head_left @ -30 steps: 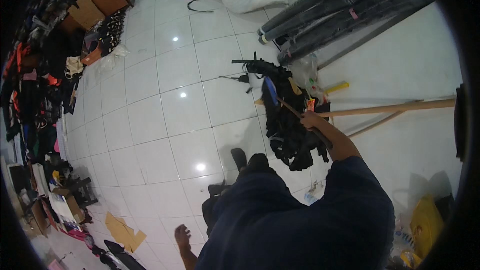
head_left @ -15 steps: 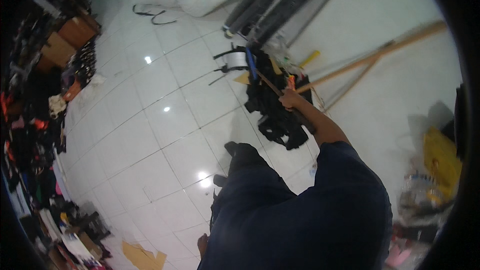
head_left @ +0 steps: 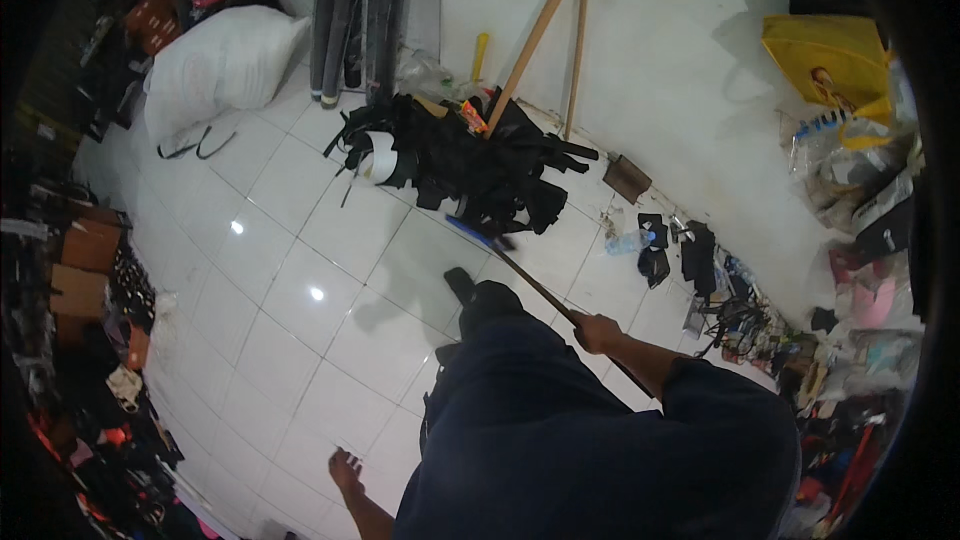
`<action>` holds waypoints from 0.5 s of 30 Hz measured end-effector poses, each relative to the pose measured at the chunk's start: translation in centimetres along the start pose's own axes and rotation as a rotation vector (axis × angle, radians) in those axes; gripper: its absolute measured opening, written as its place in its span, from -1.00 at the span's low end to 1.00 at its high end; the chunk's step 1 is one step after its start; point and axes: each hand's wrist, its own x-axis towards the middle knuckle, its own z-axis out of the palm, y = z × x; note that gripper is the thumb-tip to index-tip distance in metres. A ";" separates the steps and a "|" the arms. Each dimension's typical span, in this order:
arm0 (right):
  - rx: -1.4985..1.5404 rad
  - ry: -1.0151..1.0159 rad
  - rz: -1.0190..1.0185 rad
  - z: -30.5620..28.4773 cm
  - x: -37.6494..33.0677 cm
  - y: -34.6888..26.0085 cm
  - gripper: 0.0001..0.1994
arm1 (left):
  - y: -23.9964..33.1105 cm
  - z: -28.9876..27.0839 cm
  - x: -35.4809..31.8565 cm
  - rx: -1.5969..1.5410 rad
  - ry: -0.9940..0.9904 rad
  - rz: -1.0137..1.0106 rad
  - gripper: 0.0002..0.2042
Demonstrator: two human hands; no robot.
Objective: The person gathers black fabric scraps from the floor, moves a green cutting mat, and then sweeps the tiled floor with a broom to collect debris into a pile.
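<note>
My right hand [head_left: 597, 333] is wrapped round the wooden handle of a broom [head_left: 537, 283]. The broom's blue head [head_left: 470, 231] is down at the tiled floor, against the near edge of a heap of black fabric scraps [head_left: 490, 165]. A white roll or band [head_left: 379, 157] and a small orange-red packet [head_left: 473, 117] lie in that heap. Low at the left, my left hand [head_left: 346, 470] hangs over the floor, holding nothing, its fingers loosely curled and apart. The back end of the handle passes beneath my right forearm and is partly hidden.
Wooden poles [head_left: 540, 30] lean on the wall behind the heap, beside dark wrapped rolls [head_left: 345, 20]. A stuffed white sack [head_left: 215, 70] stands far left. A dustpan-like brown piece [head_left: 627, 179], a plastic bottle [head_left: 630, 242] and clutter line the right wall. Piled goods [head_left: 85, 260] edge the left.
My view has turned toward the right wall. The broom head has come from the heap's far left side to its near edge. My left hand now shows more fully, with its fingers apart.
</note>
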 end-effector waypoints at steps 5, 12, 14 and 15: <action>0.001 -0.075 0.254 7.4 3.8 2.9 -0.47 | 8.9 3.1 -2.6 0.018 -0.045 0.275 -0.59; 0.059 0.126 0.302 -2.2 18.5 6.5 -0.67 | -2.2 7.4 -3.3 0.237 -0.195 0.075 -0.72; -0.041 0.347 0.248 -7.2 20.5 10.6 -0.71 | -9.3 6.4 -1.2 0.359 -0.213 0.018 -0.71; -0.090 0.325 0.218 -10.1 20.6 11.0 -0.71 | -10.7 6.5 -3.1 0.411 -0.198 -0.048 -0.71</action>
